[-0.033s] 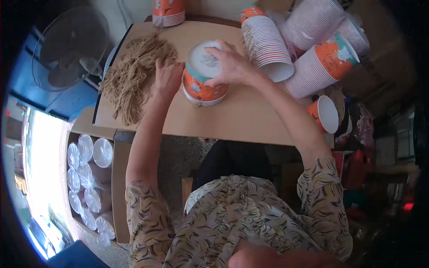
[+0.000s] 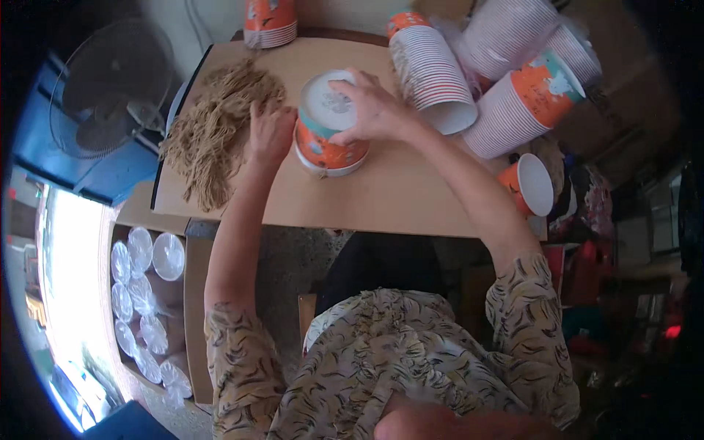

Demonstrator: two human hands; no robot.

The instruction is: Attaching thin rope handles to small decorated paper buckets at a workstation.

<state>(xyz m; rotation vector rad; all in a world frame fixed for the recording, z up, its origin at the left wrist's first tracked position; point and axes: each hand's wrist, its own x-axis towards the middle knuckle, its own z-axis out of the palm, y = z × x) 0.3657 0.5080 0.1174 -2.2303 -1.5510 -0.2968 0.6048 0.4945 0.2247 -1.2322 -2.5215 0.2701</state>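
An orange, teal and white paper tub (image 2: 331,151) stands upside down on the table, its white base upward and its wide rim below. My right hand (image 2: 372,111) is closed round its base from the right, thumb on the near side and fingers over the far side. At the tub's left side is my left hand (image 2: 271,135), with its fingers curled together; what they hold, if anything, is hidden. A tiny brown bit shows at the tub's near rim. Beside my left hand lies a heap of brown twine strands (image 2: 209,128).
Nested tub stacks (image 2: 440,77) lie at the table's (image 2: 396,198) far right. A single tub (image 2: 534,185) rests on its side at the right edge; another stack (image 2: 270,26) stands at the back. Left are a fan (image 2: 110,88) and a carton (image 2: 192,315) of plastic-wrapped tubs.
The whole view has shifted very slightly, so the table and tubs sit a little further left. Both hands keep their places at the upturned tub.
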